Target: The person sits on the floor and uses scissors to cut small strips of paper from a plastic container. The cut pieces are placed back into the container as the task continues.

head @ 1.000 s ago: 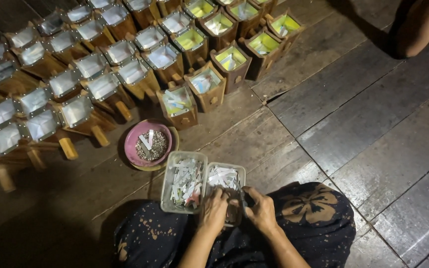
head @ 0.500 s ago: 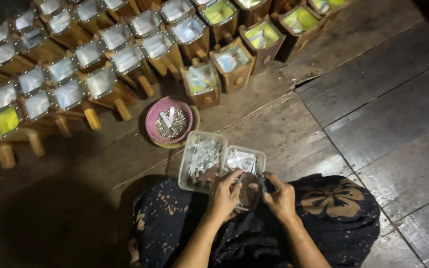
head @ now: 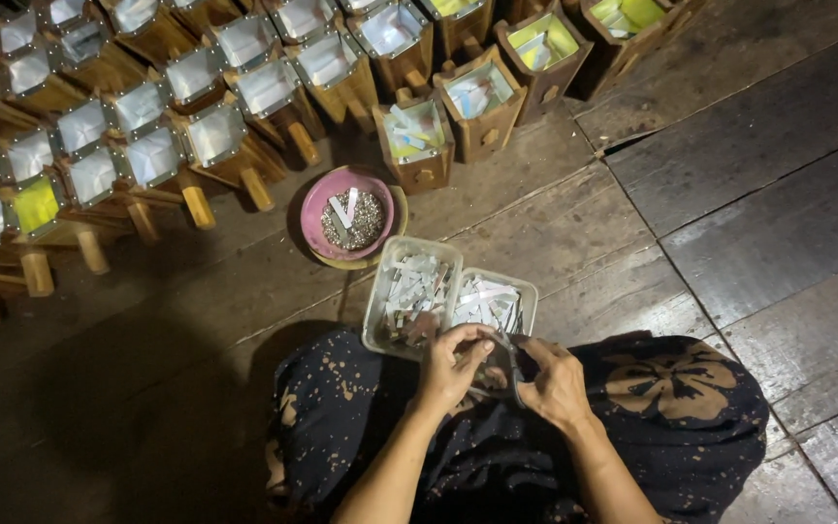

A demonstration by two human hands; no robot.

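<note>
Hands meet over my lap, above a dark patterned cloth (head: 691, 417) that covers my legs and runs off the bottom edge. My left hand (head: 453, 364) has its fingers curled and pressed together at the tips, pinching something small that I cannot make out. My right hand (head: 555, 383) is closed around a dark, thin tool (head: 508, 364), possibly scissors; only a curved sliver shows between the two hands, running roughly from near to far, and its tip is hidden.

Just beyond the knuckles sit two clear plastic tubs, touching side by side on the plank floor (head: 778, 223). The left tub (head: 409, 296) holds a heap of pale paper strips, too tangled to count; the right tub (head: 492, 301) holds whiter strips, its near rim hidden by my hands.

Farther out, one pink bowl (head: 346, 213) rests in a yellowish dish, filled with fine grey bits and two or three white strips.

Beyond it, rows of small wooden boxes (head: 482, 102) with pale or yellow-green linings stretch to the top and left edges, where they are cut off. About two dozen show; those at far left fade into shadow.
</note>
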